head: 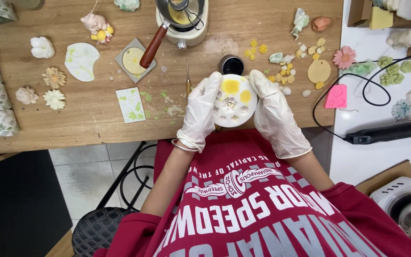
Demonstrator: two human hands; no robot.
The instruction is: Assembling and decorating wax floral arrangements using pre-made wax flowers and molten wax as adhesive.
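Wooden worktable [96, 119] fills most of the view, with a white side surface [372, 157] to our right; we sit at the near edge, red printed shirt [262, 209] at the bottom. Biggest item on the wood is the cream melting pot [182, 19] at the far edge, its brown handle [153, 46] running diagonally down-left over a square tile [132, 60]. On the white surface a black corded tool [388, 132] lies roughly left-right. Our thing is the round white silicone mould [234, 100], held just above the near table edge, dead centre between the hands. Left hand [200, 114] in a white glove grips its left rim, fingers [213, 85] curled over the top; right hand [276, 112], also gloved, clamps the right rim. Both closed on the mould, thumbs on the face. Being round, the mould has no long axis; two cavities at the top hold yellow fill, smaller cavities below look pale, contents we cannot tell. Neither hand is nearer: symmetric grip. A dark small jar [231, 64] sits just beyond the mould, almost touching its far rim. A thin wooden-handled pick [188, 82] lies just left of our left fingers, pointing away. Small yellow cast pieces [258, 47] are scattered farther off to the right.
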